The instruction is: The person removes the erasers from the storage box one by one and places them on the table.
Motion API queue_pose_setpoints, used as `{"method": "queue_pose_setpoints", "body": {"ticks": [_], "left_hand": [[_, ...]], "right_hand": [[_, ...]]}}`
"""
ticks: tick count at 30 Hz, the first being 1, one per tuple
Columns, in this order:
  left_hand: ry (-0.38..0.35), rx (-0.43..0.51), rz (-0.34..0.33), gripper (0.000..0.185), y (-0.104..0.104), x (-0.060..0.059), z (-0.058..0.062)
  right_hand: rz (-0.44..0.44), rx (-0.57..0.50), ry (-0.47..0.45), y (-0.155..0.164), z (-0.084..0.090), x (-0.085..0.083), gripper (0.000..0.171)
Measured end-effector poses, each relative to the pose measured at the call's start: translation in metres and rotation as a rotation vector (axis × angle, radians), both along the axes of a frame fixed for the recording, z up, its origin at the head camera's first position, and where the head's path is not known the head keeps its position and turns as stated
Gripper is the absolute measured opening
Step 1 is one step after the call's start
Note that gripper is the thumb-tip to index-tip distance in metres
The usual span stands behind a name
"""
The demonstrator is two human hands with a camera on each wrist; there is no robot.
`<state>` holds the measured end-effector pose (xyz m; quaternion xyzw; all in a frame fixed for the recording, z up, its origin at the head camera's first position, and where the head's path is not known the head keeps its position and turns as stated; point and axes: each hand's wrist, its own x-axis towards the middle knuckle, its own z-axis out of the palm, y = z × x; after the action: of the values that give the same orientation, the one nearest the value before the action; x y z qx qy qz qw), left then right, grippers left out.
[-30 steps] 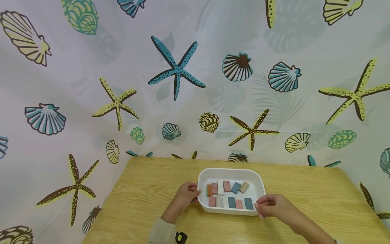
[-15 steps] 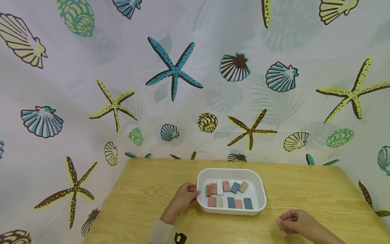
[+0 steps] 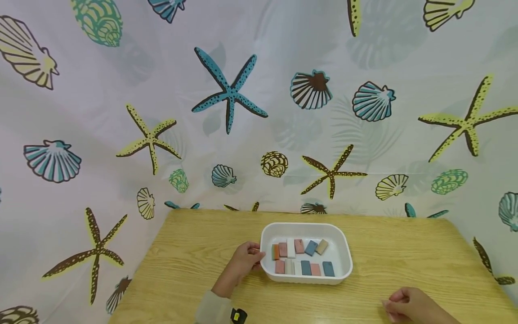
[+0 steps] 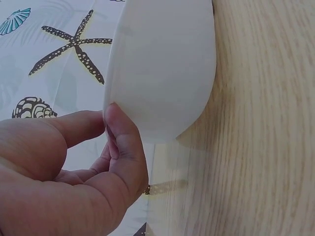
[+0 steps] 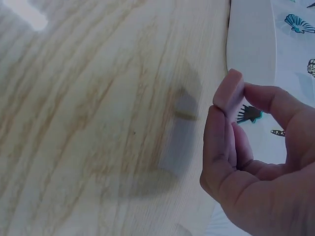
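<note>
A white plastic tray sits on the table with several small block erasers in two rough rows. Among them are a blue eraser, a tan eraser, a white eraser and an orange-green one. My left hand pinches the tray's left rim between thumb and fingers; the left wrist view shows the tray's outer wall beside the fingertips. Off to the tray's right, my right hand pinches a pink eraser above the table, between thumb and fingertips.
The wood-grain table runs back to a hanging cloth printed with shells and starfish, which also closes off both sides. A dark band with a yellow patch is on the left wrist.
My right hand has moved from the tray's front right corner rightward and nearer to me, away from the tray. The left hand has kept its hold on the rim.
</note>
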<state>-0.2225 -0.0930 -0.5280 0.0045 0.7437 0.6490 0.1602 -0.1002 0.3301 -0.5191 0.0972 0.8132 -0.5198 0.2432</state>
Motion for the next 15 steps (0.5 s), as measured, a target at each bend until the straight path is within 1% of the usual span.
{"method": "queue_pose_setpoints", "body": {"ticks": [2, 6, 9, 11, 15], "left_hand": [[0.004, 0.001, -0.002, 0.032, 0.000, 0.000, 0.001], [0.010, -0.001, -0.007, 0.033, -0.001, 0.000, 0.003], [0.007, -0.006, -0.006, 0.033, -0.001, 0.000, 0.003], [0.004, -0.006, -0.006, 0.033, 0.000, 0.001, 0.004], [0.003, 0.008, -0.010, 0.034, -0.001, 0.003, 0.004]], "right_hand": [[-0.055, 0.061, -0.008, 0.001, -0.004, 0.001, 0.031], [-0.089, 0.196, 0.008, 0.005, -0.009, 0.003, 0.031], [-0.083, 0.267, 0.010, 0.009, -0.012, 0.004, 0.033], [-0.089, 0.294, -0.005, 0.011, -0.013, 0.004, 0.034], [-0.064, 0.328, -0.004, 0.017, -0.016, 0.004, 0.035]]}}
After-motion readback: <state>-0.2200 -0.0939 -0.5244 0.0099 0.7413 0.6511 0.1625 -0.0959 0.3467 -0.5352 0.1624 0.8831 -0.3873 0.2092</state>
